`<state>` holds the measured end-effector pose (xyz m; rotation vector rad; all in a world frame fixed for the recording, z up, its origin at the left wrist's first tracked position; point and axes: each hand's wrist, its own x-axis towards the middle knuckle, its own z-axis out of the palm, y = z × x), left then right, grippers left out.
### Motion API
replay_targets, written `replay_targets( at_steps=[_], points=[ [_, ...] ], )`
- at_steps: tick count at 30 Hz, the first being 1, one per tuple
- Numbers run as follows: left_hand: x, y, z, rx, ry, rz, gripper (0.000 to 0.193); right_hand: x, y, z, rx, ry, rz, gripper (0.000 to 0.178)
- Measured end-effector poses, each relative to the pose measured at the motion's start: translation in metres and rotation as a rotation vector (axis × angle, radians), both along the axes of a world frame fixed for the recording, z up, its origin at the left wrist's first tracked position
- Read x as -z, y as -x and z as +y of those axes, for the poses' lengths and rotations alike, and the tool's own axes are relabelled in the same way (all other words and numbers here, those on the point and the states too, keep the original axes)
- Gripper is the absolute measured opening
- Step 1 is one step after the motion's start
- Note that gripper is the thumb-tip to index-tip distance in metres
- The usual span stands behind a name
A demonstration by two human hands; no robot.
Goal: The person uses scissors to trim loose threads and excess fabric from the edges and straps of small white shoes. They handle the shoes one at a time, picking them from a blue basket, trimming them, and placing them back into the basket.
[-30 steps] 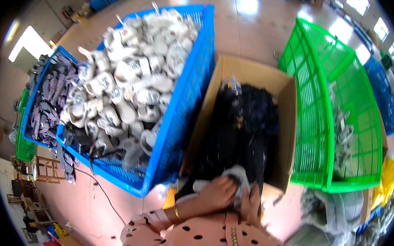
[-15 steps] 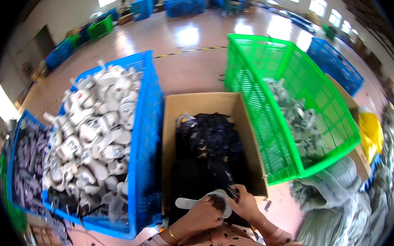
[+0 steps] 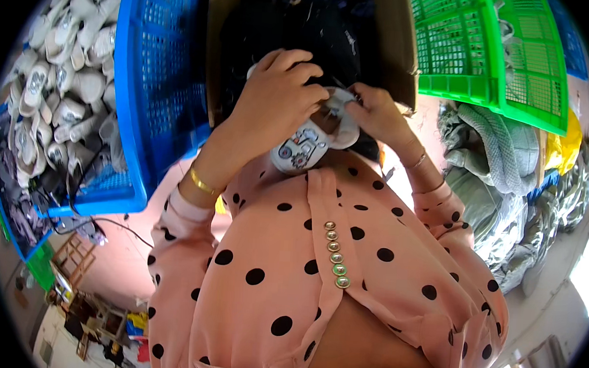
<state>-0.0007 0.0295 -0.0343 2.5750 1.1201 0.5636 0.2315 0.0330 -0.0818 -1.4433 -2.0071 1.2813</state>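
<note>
A small white shoe [image 3: 299, 148] with a printed dark and coloured pattern is held close in front of my pink polka-dot shirt. My left hand [image 3: 272, 105] lies over its upper side with fingers bent, and a bit of white shows behind its knuckles. On the other side, my right hand [image 3: 379, 118] pinches the pale rim of the shoe's opening between thumb and forefinger. The inside looks brownish. Beneath both hands is the cardboard box [image 3: 396, 42], with dark bagged items [image 3: 297, 29] in it.
To the left stands a blue crate [image 3: 160, 68] heaped with white shoes [image 3: 64, 82]. A green crate [image 3: 451, 48] stands right of the box. Beside it lie grey-green bundles [image 3: 495, 149] and a yellow bag [image 3: 566, 150]. A dark cord hangs by the blue crate.
The view has tipped down towards my body, so the box and crates sit higher in it. My left hand has shifted on the shoe, and its printed side now shows.
</note>
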Motion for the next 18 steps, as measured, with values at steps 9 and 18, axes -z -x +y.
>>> replay_targets(
  at_steps=[9,18],
  points=[
    [0.02,-0.034,0.002,-0.063,0.345,0.353,0.016,0.019,0.001,-0.013,0.08,0.194,0.098,0.019],
    [0.063,-0.037,-0.008,-0.237,0.334,0.16,0.016,0.028,0.003,-0.014,0.058,0.201,0.151,0.027]
  ],
)
